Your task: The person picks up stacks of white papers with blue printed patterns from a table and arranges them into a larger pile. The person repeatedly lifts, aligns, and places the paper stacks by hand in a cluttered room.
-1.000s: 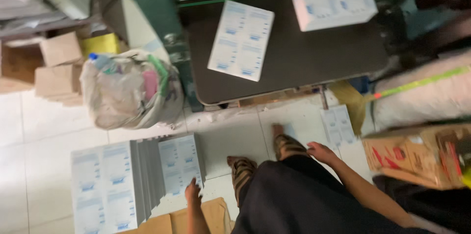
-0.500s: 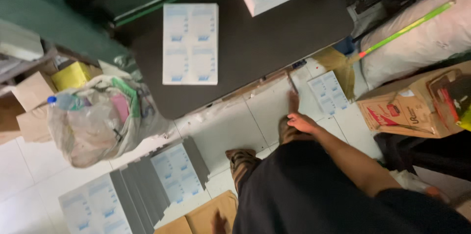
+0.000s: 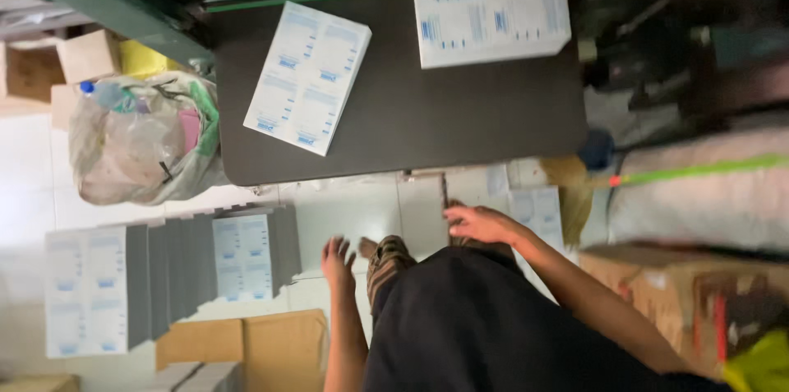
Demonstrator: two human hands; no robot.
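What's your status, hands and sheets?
Left hand open, empty. Right hand empty, hanging low above the floor. Nearest: stepped grey stacks of white printed sheets on the floor, untouched. Nothing between.

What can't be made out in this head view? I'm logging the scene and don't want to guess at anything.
- Print on the sheet stack on the dark table: too small and blurred.
- Second stack: top cut by the frame edge.
- Bag contents: blurred by its plastic.
- Feet: mostly hidden by the dark skirt.
- Left hand and right hand: both empty, motion-blurred.
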